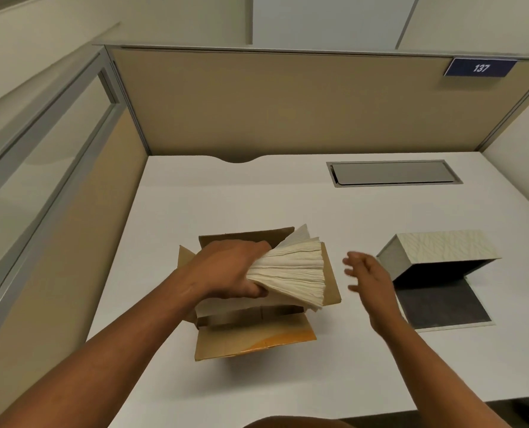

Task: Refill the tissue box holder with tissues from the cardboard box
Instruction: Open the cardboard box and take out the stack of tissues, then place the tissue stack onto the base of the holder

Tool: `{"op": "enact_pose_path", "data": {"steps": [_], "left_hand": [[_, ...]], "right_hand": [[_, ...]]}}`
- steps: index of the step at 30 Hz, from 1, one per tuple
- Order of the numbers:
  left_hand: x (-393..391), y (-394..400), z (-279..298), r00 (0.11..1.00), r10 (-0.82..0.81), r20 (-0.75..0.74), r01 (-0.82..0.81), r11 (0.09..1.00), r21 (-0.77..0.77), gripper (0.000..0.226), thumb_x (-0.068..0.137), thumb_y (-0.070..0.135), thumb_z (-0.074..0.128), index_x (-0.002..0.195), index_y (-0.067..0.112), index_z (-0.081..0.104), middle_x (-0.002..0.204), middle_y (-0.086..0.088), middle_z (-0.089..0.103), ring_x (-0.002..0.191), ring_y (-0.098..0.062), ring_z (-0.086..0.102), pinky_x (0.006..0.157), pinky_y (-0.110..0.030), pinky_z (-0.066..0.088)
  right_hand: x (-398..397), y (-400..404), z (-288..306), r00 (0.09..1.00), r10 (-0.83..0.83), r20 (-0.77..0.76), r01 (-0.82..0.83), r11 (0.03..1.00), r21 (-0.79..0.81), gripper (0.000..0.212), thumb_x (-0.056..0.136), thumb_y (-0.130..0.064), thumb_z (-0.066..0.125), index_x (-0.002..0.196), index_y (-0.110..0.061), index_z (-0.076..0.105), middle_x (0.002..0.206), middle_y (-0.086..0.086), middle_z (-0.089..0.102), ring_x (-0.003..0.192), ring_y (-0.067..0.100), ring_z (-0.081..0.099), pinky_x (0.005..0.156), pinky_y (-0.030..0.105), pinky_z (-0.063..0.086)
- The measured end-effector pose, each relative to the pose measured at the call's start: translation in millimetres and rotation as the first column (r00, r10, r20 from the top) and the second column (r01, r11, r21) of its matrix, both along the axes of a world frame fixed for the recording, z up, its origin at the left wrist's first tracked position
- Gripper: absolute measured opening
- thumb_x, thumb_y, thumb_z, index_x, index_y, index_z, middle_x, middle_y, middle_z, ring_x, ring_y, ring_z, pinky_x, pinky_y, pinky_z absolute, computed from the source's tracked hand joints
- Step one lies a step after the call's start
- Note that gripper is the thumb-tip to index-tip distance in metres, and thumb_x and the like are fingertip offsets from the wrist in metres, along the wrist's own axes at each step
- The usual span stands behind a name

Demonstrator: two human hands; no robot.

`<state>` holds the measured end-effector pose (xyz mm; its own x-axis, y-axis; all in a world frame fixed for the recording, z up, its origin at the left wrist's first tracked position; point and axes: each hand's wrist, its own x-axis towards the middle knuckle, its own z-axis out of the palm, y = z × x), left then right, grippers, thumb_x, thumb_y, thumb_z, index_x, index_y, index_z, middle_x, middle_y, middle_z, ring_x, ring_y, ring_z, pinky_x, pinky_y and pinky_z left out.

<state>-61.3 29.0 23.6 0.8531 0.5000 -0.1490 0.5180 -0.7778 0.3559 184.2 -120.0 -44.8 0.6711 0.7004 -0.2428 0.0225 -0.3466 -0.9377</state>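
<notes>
On the smooth white table (226, 196), the left hand (226, 268) has its fingers clamped round one end of a thick stack of soft, creamy tissues (291, 271), fanned out above the open brown cardboard box (254, 341). The right hand (369, 274) hovers with fingers spread, holding nothing, beside the tipped, leaf-patterned tissue box holder (439, 245), its dark base flap lying flat.

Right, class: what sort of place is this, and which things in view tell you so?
Probably an office cubicle: tan partition panels enclose a white desk, a numbered plate reading 137 hangs on the partition, and a cable hatch is set into the desktop.
</notes>
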Motion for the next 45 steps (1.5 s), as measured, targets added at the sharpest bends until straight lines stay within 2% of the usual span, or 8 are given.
{"op": "enact_pose_path", "data": {"steps": [5, 15, 20, 24, 29, 33, 37, 45], "left_hand": [[15.7, -18.2, 33.5, 0.988, -0.155, -0.025, 0.153, 0.985, -0.083, 0.051, 0.072, 0.062, 0.069, 0.115, 0.043, 0.048, 0.098, 0.019, 0.063, 0.087, -0.006, 0.058, 0.070, -0.029, 0.052], [68.6, -38.8, 37.1, 0.972, -0.222, -0.082, 0.195, 0.947, -0.254, 0.051, 0.072, 0.064, 0.073, 0.109, 0.037, 0.053, 0.105, 0.017, 0.061, 0.094, -0.007, 0.058, 0.080, -0.029, 0.051], [107.6, -60.9, 34.7, 0.969, -0.191, -0.154, 0.118, 0.913, -0.391, 0.050, 0.073, 0.064, 0.075, 0.109, 0.034, 0.060, 0.106, 0.018, 0.064, 0.096, -0.002, 0.061, 0.085, -0.027, 0.052], [145.3, -87.2, 24.7, 0.963, -0.159, -0.216, 0.030, 0.863, -0.504, 0.051, 0.071, 0.061, 0.079, 0.107, 0.029, 0.062, 0.106, 0.011, 0.068, 0.097, -0.008, 0.067, 0.089, -0.035, 0.058], [190.8, -123.5, 12.3, 0.961, -0.121, -0.248, -0.076, 0.748, -0.659, 0.050, 0.073, 0.045, 0.085, 0.109, 0.019, 0.064, 0.105, 0.000, 0.075, 0.095, -0.020, 0.073, 0.083, -0.039, 0.061], [224.1, -149.9, 4.5, 0.945, -0.150, -0.290, -0.107, 0.697, -0.709, 0.053, 0.076, 0.040, 0.084, 0.116, 0.012, 0.063, 0.112, -0.009, 0.074, 0.101, -0.030, 0.072, 0.088, -0.047, 0.059], [254.8, -168.5, -0.2, 0.937, -0.149, -0.315, -0.151, 0.642, -0.752, 0.049, 0.080, 0.038, 0.081, 0.119, 0.014, 0.064, 0.113, -0.011, 0.074, 0.102, -0.032, 0.072, 0.089, -0.046, 0.059], [302.1, -173.1, -14.3, 0.918, -0.183, -0.351, -0.205, 0.540, -0.817, 0.059, 0.077, 0.043, 0.081, 0.126, 0.016, 0.062, 0.118, -0.013, 0.073, 0.109, -0.037, 0.069, 0.096, -0.056, 0.053]], "right_hand": [[1.8, 4.7, 42.4, 0.973, 0.185, 0.141, -0.203, 0.971, 0.129, 0.050, 0.099, -0.055, 0.032, 0.129, -0.024, 0.058, 0.132, -0.006, 0.062, 0.122, 0.009, 0.057, 0.096, 0.030, 0.049], [14.3, -47.8, 65.4, 0.937, 0.223, -0.268, -0.175, 0.966, 0.191, 0.063, 0.091, -0.062, 0.034, 0.102, -0.017, 0.076, 0.105, 0.008, 0.077, 0.107, 0.025, 0.069, 0.099, 0.040, 0.050], [46.3, -92.0, 61.4, 0.891, 0.348, -0.293, -0.289, 0.930, 0.227, 0.072, 0.088, -0.064, 0.032, 0.126, -0.013, 0.066, 0.124, 0.007, 0.071, 0.120, 0.023, 0.064, 0.103, 0.038, 0.047], [74.4, -132.7, 61.9, 0.832, 0.511, -0.219, -0.470, 0.857, 0.213, 0.071, 0.084, -0.068, 0.050, 0.137, -0.022, 0.055, 0.134, -0.004, 0.065, 0.126, 0.014, 0.059, 0.105, 0.035, 0.048], [120.1, -176.8, 54.1, 0.790, 0.572, -0.220, -0.559, 0.820, 0.126, 0.099, 0.062, -0.075, 0.073, 0.143, -0.027, 0.044, 0.138, -0.007, 0.060, 0.127, 0.013, 0.057, 0.107, 0.041, 0.048], [151.3, -208.4, 57.6, 0.742, 0.595, -0.309, -0.584, 0.800, 0.136, 0.089, 0.066, -0.070, 0.073, 0.141, -0.031, 0.046, 0.133, -0.010, 0.063, 0.121, 0.011, 0.061, 0.094, 0.032, 0.055], [175.7, -220.2, 44.0, 0.871, 0.440, -0.221, -0.444, 0.895, 0.032, 0.061, 0.078, -0.040, 0.079, 0.132, -0.026, 0.054, 0.121, -0.005, 0.068, 0.111, 0.013, 0.066, 0.092, 0.029, 0.056], [219.6, -226.6, 15.4, 0.927, 0.287, -0.243, -0.282, 0.958, 0.054, 0.050, 0.078, -0.033, 0.082, 0.122, -0.018, 0.065, 0.115, 0.004, 0.074, 0.107, 0.023, 0.070, 0.093, 0.039, 0.057]]}}
